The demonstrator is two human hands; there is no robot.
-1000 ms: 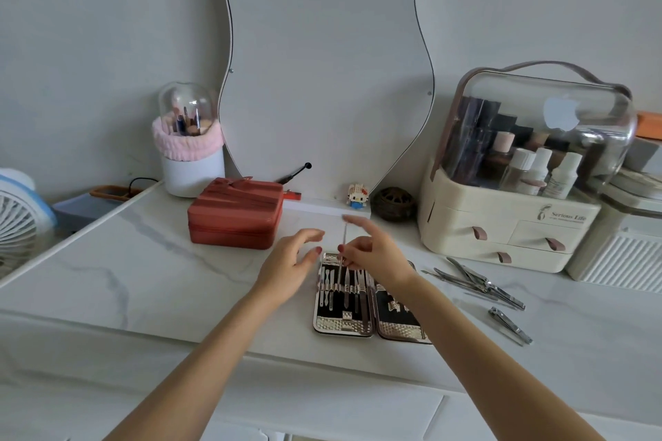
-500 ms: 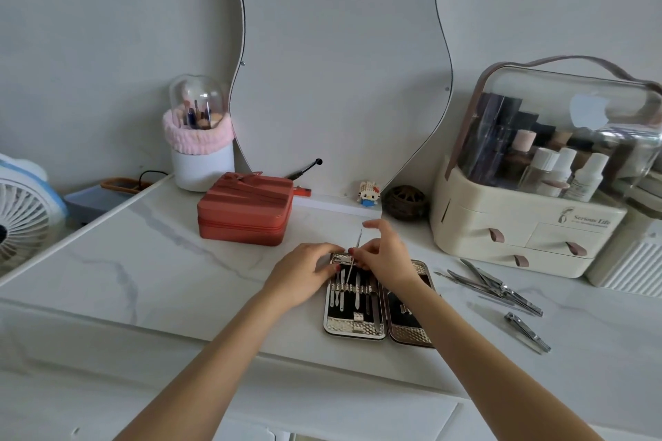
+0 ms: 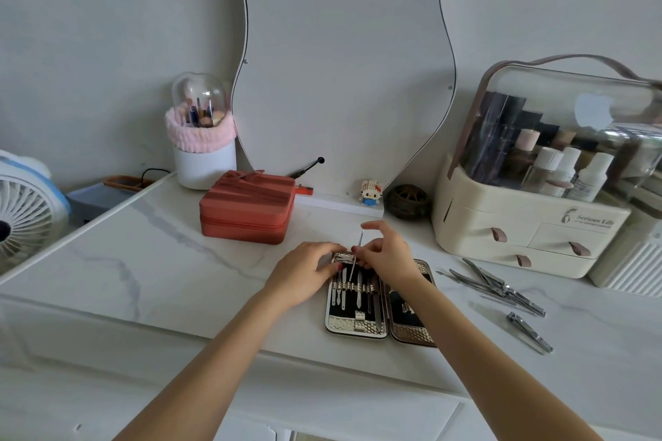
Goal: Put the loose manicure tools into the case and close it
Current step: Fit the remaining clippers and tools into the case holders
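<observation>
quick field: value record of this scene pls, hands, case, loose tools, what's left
case: open manicure case, flat near the counter's front edge
right hand: pinches a thin metal tool over the case's left half
left hand: fingers rest on the case's top left edge
loose tools: pile and nail clipper, right of the case
left to do: stow those, close case

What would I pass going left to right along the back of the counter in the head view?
Fan → white brush holder → red zip case → toy figure → brown woven ball → cream cosmetics organiser.
</observation>
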